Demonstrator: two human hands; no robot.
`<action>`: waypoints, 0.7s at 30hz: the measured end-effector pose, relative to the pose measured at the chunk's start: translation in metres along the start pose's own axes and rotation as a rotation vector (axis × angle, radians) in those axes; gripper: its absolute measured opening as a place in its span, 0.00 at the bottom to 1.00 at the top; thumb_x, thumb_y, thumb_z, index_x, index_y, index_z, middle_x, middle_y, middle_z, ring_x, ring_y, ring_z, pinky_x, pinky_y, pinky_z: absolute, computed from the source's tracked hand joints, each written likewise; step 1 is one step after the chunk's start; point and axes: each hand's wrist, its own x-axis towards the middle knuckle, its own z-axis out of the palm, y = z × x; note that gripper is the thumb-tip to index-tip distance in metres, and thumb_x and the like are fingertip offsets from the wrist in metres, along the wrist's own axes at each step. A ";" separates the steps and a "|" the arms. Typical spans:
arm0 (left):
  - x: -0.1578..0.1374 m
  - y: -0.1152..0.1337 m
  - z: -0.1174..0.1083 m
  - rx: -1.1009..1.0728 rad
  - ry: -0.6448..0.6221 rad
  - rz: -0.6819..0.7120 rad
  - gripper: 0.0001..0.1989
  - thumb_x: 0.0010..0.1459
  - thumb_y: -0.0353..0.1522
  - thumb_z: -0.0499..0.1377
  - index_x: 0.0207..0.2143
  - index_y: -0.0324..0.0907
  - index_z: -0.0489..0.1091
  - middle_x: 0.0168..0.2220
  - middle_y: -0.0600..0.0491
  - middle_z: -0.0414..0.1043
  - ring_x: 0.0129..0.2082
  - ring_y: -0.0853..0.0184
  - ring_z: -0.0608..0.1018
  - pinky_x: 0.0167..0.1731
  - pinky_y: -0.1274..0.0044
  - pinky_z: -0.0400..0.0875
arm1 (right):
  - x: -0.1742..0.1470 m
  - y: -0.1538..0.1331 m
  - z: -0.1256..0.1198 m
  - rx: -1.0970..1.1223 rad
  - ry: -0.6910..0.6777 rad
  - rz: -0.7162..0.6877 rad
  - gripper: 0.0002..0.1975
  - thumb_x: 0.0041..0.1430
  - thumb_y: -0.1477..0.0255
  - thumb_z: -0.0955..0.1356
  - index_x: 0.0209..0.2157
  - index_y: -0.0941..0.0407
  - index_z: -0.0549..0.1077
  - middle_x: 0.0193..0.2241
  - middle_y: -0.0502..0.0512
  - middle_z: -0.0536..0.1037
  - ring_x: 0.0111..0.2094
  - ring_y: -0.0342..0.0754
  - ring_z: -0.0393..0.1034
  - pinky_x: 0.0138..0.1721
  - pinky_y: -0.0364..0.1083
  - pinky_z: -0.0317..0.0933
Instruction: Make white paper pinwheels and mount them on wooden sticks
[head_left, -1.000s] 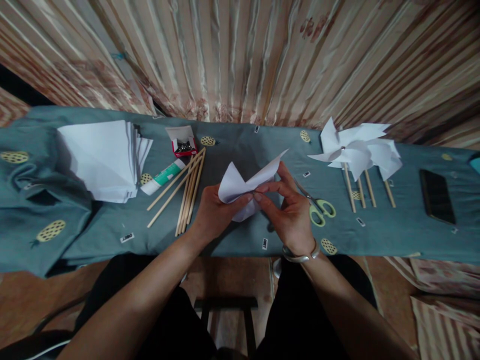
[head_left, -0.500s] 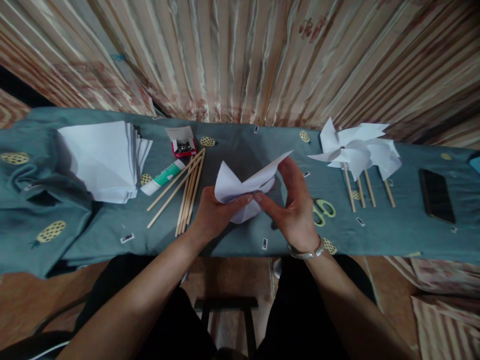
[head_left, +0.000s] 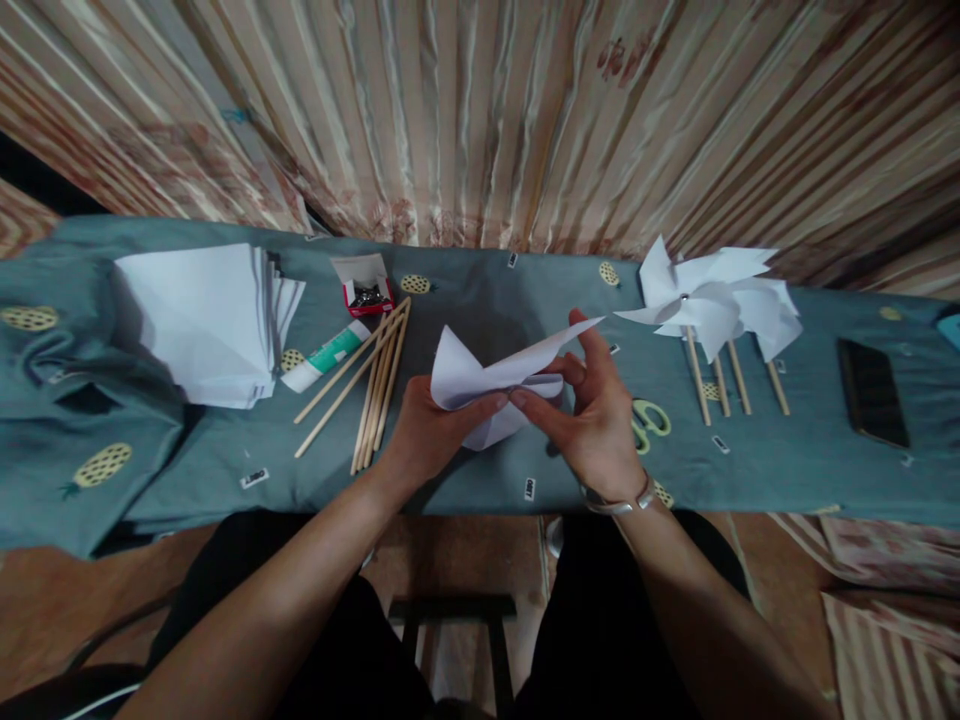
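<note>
While finished white paper pinwheels (head_left: 712,300) lay near the desk's far right edge, left hand (head_left: 424,435) and right hand (head_left: 600,420) pinched a half-folded white paper sheet (head_left: 487,375), stick unattached.

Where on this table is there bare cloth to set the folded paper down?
Bare cloth lies between the finished pinwheels and the phone, and along the far edge between the pin box and the pinwheels. Crowded: left of the hands, around the sticks, glue tube and paper stack.
</note>
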 end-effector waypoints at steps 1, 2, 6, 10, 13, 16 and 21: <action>0.000 0.000 0.000 -0.012 -0.005 0.000 0.08 0.38 0.31 0.71 0.24 0.38 0.77 0.23 0.54 0.77 0.24 0.68 0.76 0.24 0.79 0.72 | 0.000 -0.001 0.000 0.014 0.003 0.008 0.45 0.48 0.67 0.77 0.65 0.48 0.56 0.36 0.49 0.82 0.43 0.52 0.77 0.47 0.54 0.73; 0.000 0.000 0.000 -0.020 -0.010 0.003 0.08 0.38 0.31 0.71 0.24 0.38 0.78 0.23 0.54 0.77 0.24 0.68 0.76 0.24 0.79 0.72 | 0.000 -0.002 0.001 0.034 0.004 0.022 0.45 0.48 0.67 0.77 0.65 0.49 0.57 0.35 0.50 0.81 0.41 0.52 0.78 0.44 0.53 0.74; 0.000 0.001 0.001 -0.016 -0.014 0.015 0.08 0.38 0.31 0.71 0.24 0.38 0.78 0.23 0.54 0.78 0.23 0.68 0.76 0.24 0.78 0.71 | 0.000 -0.005 0.001 0.087 -0.011 0.081 0.45 0.47 0.68 0.77 0.64 0.50 0.57 0.36 0.52 0.81 0.38 0.52 0.78 0.33 0.49 0.75; 0.000 0.002 0.001 -0.012 -0.008 0.014 0.07 0.38 0.30 0.70 0.23 0.38 0.78 0.22 0.54 0.77 0.22 0.68 0.75 0.22 0.79 0.71 | 0.000 -0.005 0.001 0.090 -0.036 0.102 0.43 0.48 0.69 0.76 0.64 0.49 0.58 0.36 0.51 0.81 0.38 0.51 0.78 0.32 0.46 0.75; 0.000 0.002 0.001 -0.030 -0.010 0.017 0.07 0.38 0.30 0.71 0.22 0.38 0.77 0.21 0.55 0.77 0.21 0.70 0.75 0.21 0.81 0.70 | -0.001 -0.005 0.002 0.113 -0.036 0.116 0.43 0.47 0.69 0.76 0.63 0.50 0.59 0.36 0.50 0.80 0.36 0.48 0.78 0.31 0.45 0.74; 0.000 0.001 0.001 -0.041 -0.005 0.009 0.07 0.38 0.30 0.71 0.24 0.38 0.78 0.21 0.56 0.77 0.21 0.70 0.75 0.22 0.81 0.71 | -0.002 -0.006 0.002 0.105 -0.025 0.123 0.42 0.47 0.69 0.76 0.63 0.52 0.59 0.34 0.49 0.80 0.35 0.48 0.78 0.33 0.45 0.75; 0.000 -0.001 0.001 0.008 -0.016 0.021 0.08 0.40 0.31 0.69 0.27 0.38 0.79 0.27 0.53 0.81 0.27 0.65 0.80 0.28 0.77 0.77 | -0.004 -0.005 0.002 0.046 -0.020 0.106 0.41 0.49 0.69 0.76 0.63 0.52 0.60 0.37 0.52 0.81 0.40 0.50 0.78 0.38 0.48 0.76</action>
